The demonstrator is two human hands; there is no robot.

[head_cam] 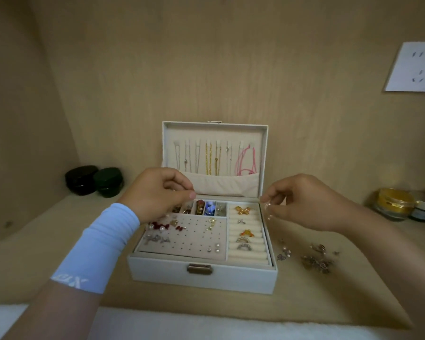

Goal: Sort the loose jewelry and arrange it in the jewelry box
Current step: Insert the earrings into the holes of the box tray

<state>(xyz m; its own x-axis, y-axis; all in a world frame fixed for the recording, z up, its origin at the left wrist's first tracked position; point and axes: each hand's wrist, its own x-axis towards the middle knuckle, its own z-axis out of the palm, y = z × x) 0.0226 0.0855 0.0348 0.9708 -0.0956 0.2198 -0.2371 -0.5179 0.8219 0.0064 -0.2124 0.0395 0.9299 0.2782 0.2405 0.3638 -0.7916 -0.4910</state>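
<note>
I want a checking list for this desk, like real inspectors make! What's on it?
Surface: pale wooden shelf.
Job's things: open white jewelry box, partly filled; loose silvery jewelry pile to its right.
Clutter: two dark round jars left; gold-lidded glass jar right.
Hands: left hand curled over the box, contents unclear; right hand pinches a small pearly piece.
Cables: nothing seen.
Surroundings: wooden back wall; white wall socket.

A light wooden table (231, 305) is seen bearing an open white jewelry box (201, 273) at its middle. Loose jewelry (314, 260) is scattered just right of it. Two dark jars (93, 181) are set at the back left, gold-lidded jars (395, 204) at the back right.
</note>
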